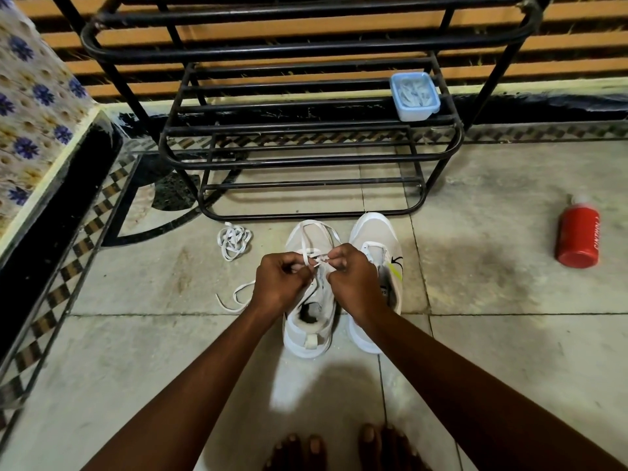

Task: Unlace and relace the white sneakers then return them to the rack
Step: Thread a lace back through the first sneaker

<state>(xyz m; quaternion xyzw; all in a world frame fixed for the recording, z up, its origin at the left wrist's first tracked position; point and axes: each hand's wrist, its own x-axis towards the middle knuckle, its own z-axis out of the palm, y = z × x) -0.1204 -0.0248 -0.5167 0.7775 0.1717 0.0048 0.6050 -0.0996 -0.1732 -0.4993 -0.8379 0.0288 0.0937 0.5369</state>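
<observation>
- Both hands meet over the left sneaker [311, 300]: the left hand [280, 283] and the right hand [351, 283] each have fingers curled to pinch the white lace [314, 258] just above the eyelets, close together, which keeps the flat lace taut enough to thread.
- Slack from that lace loops forward over the toe and trails off to the left on the floor [136, 351], so plenty of length appears left to work through.
- Beside it, touching or nearly so, stands the right sneaker [377, 253], toe toward the rack; its eyelets look bare, suggesting it waits its turn.
- A second lace [234, 241] lies bunched on the tiles just left of the shoes, within easy reach, probably for that other shoe.
- Directly ahead stands the black metal rack [306, 144], its lower bars free to take the pair back; a small blue-lidded box [414, 96] sits on one tier.
- A red bottle [577, 232] lies well apart at right.
- Bare toes [339, 450] show the person is crouched or bent over the work.
</observation>
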